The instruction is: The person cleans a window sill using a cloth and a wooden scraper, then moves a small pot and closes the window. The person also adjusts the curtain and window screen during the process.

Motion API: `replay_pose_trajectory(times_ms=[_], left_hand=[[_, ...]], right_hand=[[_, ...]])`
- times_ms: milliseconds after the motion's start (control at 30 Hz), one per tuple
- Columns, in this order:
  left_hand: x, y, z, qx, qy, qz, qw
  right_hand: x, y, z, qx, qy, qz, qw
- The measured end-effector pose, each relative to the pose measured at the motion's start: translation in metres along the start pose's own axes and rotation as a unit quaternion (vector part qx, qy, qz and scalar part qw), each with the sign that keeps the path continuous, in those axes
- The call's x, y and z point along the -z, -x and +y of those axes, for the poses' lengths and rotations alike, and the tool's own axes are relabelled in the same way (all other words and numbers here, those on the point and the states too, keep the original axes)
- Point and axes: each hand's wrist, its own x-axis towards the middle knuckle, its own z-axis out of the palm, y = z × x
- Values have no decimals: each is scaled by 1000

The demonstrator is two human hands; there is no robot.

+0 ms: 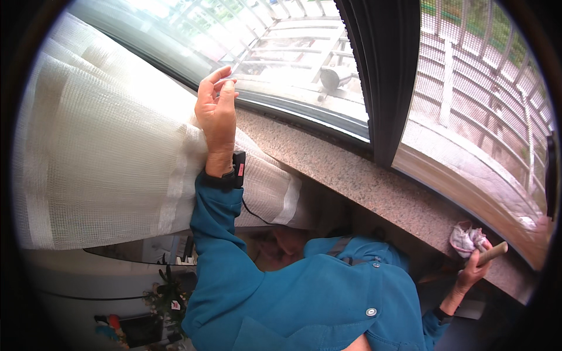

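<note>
My left hand (pixel 216 116) is raised beside the window glass (pixel 298 57), fingers bent and apart, and no object shows in it. The forearm below it presses along a white mesh curtain (pixel 118 145), whose folds lie to the left and behind the wrist. At the far right, my right hand (pixel 472 270) grips a light-brown rod-like handle (pixel 494 253); its other end is hidden. A crumpled whitish cloth (pixel 464 239) with a pinkish edge is at the same hand's fingers, over the stone sill (pixel 351 175). Whether the fingers also clasp the cloth is unclear.
A dark window frame (pixel 386 79) divides the glass from an insect screen (pixel 474 109). Metal bars (pixel 303 30) stand outside. A thin black cable (pixel 259 215) runs from the left wrist's band. Behind are a plant (pixel 167 289) and a dark-topped surface (pixel 136 250).
</note>
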Motion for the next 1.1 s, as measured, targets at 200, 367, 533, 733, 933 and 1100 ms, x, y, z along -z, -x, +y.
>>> replay_pose_trajectory(times_ms=[200,367,533,733,933,1100], left_hand=[[10,0,-7,4,-9,19,1000],[15,-4,-14,-1,-4,25,1000],[21,-12,-24,-5,-32,39,999],[21,-25,-26,25,-4,66,997],[-2,-20,-5,67,112,39,991],[-32,-8,17,47,196,22,979]], right_hand=[[3,1,4,-21,3,7,1000],[2,1,2,-44,-20,15,999],[1,1,-4,-42,-24,16,999],[4,0,-5,-37,-12,14,999],[4,0,-4,-20,4,22,1000],[0,0,-9,-17,4,23,1000]])
